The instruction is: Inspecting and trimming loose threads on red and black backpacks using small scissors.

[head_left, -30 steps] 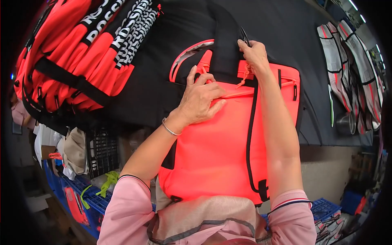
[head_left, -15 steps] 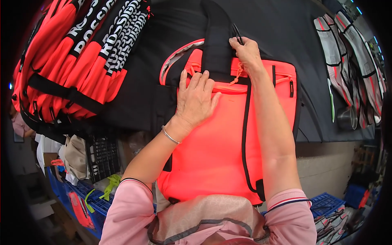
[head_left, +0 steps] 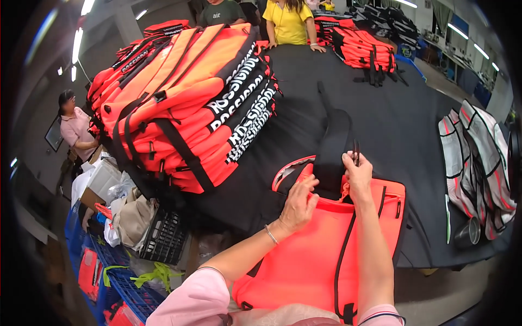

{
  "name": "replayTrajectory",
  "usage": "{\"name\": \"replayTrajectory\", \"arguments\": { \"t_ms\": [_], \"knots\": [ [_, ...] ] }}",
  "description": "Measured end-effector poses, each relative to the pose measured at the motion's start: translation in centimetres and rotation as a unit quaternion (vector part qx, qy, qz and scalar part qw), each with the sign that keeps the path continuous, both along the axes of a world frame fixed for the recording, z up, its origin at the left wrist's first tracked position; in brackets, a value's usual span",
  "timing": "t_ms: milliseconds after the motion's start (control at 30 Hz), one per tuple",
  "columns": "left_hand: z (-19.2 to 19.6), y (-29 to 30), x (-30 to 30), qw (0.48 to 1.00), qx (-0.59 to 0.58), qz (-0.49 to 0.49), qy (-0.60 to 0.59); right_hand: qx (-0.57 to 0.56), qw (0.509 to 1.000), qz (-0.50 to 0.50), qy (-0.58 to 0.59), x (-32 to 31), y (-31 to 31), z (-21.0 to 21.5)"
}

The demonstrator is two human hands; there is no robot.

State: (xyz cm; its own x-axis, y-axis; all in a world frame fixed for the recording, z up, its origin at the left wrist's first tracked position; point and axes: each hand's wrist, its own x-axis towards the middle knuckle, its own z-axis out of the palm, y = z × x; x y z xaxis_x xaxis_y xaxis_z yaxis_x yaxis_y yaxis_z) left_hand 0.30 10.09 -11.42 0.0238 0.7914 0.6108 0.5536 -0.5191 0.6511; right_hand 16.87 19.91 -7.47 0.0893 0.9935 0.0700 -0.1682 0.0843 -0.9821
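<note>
Orange bag (head_left: 312, 252) is lying at the near side of the black desk (head_left: 424, 144), in front of the wearer, black strap (head_left: 337, 133) running away from its top edge.

Left hand (head_left: 298, 206): part open, fingers loosely extended, resting at the bag's top edge by the grey-lined flap (head_left: 287, 175). Can't tell if its fingertips are pinching fabric. Right hand (head_left: 359, 175): closed, gripping a slim black tool (head_left: 356, 155), tips pointing up; type unclear, snips maybe.

Step in hand: looks like detail work along the top edge, possibly thread trimming; can't confirm. Next move likely calls for left steadying fabric, right turning the tool tips down onto it.

Markings: bold white block lettering (head_left: 242, 81) is repeating on black bands of the stacked orange bags (head_left: 179, 103), legible on several. Small lettering is showing on a co-worker's dark shirt (head_left: 223, 12). No readable writing on the bag being worked.
</note>
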Motion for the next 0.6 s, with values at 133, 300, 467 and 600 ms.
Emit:
{"name": "replayTrajectory", "arguments": {
  "t_ms": [133, 300, 467, 600],
  "knots": [
    [2.2, 1.6, -1.6, 0.949, -0.193, 0.006, -0.249, 0.076, 0.997, 0.003, -0.02, -0.5, -4.0, 0.8],
    [8.1, 6.5, -1.4, 0.897, -0.233, -0.051, -0.372, 0.154, 0.986, 0.013, -0.053, -1.2, -7.7, 1.2],
    [17.0, 10.1, -0.8, 0.877, -0.213, -0.221, -0.37, 0.153, 0.983, 0.024, -0.098, -1.3, -9.4, 0.2],
    [18.7, 8.7, 0.2, 0.934, -0.157, -0.202, -0.25, 0.236, 0.958, -0.01, -0.161, 0.2, -11.7, 0.1]
  ]
}}
